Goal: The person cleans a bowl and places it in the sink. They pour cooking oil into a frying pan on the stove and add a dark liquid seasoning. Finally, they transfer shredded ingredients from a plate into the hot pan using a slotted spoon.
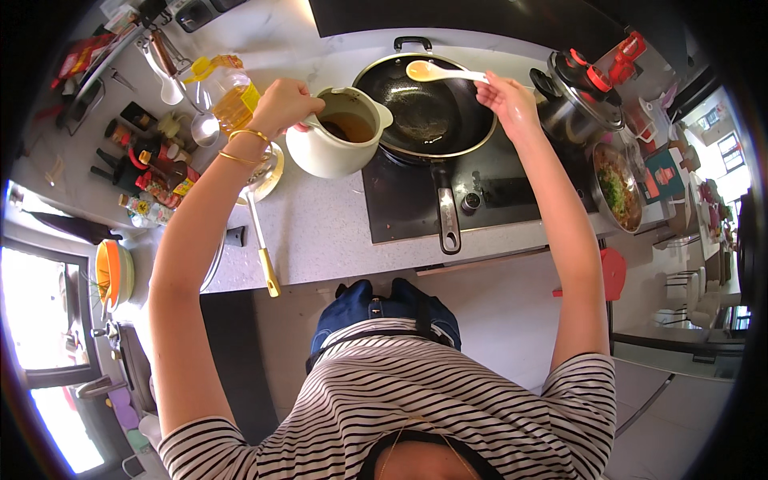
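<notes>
My left hand (pixel 288 107) grips a white spouted pot (pixel 330 157) by its left side, over the counter beside the hob. Brown liquid shows inside the pot, and its spout points towards a black frying pan (pixel 420 114). The pan stands on the hob, its long handle towards me, with a shiny wet film on its bottom. Above the pan, my right hand (pixel 507 105) holds a white spoon (pixel 447 73) by the end of its handle. Yellowish liquid lies in the spoon's bowl.
A yellow-handled strainer (pixel 260 240) lies left of the black hob (pixel 408 210). Behind my left hand stands an oil bottle (pixel 231 102), with several seasoning bottles farther left. To the right are a pressure cooker (pixel 564 114) and a metal bowl of chopped food (pixel 618 189). Ladles hang on the wall.
</notes>
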{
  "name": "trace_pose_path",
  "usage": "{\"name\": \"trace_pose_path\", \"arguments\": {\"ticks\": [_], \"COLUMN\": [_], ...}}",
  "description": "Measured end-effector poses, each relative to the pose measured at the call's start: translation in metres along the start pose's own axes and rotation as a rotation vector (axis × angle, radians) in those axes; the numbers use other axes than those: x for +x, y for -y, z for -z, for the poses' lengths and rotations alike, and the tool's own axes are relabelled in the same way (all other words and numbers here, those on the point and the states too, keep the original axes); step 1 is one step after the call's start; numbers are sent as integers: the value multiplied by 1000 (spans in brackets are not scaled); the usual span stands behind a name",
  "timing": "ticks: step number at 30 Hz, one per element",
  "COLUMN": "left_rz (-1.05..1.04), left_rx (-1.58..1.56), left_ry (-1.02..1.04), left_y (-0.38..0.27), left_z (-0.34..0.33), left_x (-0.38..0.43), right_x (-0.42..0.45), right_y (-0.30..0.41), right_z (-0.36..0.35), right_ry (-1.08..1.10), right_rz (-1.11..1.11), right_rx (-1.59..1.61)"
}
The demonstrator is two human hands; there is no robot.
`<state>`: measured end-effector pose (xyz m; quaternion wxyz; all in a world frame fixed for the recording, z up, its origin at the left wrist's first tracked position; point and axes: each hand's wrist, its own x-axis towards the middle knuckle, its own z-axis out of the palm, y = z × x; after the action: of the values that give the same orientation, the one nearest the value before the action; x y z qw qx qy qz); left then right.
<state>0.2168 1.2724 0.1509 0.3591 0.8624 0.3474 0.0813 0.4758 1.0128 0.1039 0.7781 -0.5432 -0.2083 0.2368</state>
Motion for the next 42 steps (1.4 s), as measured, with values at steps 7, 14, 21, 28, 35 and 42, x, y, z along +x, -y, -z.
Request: {"name": "trace_pose_path", "arguments": {"ticks": [7, 14, 21, 28, 35, 42], "left_rz": [-30, -71, -75, -34, -5, 10], "left_rx": [47, 52, 41, -21, -51, -76], "left_ry": [29, 53, 48, 76, 72, 14], "left_y": [-21, -28, -35, -25, -7, 6], "left_z": [-10, -19, -25, -22, -16, -11], "left_x": [-7, -6, -12, -6, -10, -23], "right_x": [-44, -71, -71, -55, -36, -15], "right_y": [17, 4, -7, -1, 32, -8], "right_z": [-19, -56, -49, -20, 20, 4], "right_ry": [250, 425, 333, 204, 95, 17], "right_rz": [-123, 143, -264, -480, -107, 225], "right_rx": [29, -491, -178, 242, -64, -470]}}
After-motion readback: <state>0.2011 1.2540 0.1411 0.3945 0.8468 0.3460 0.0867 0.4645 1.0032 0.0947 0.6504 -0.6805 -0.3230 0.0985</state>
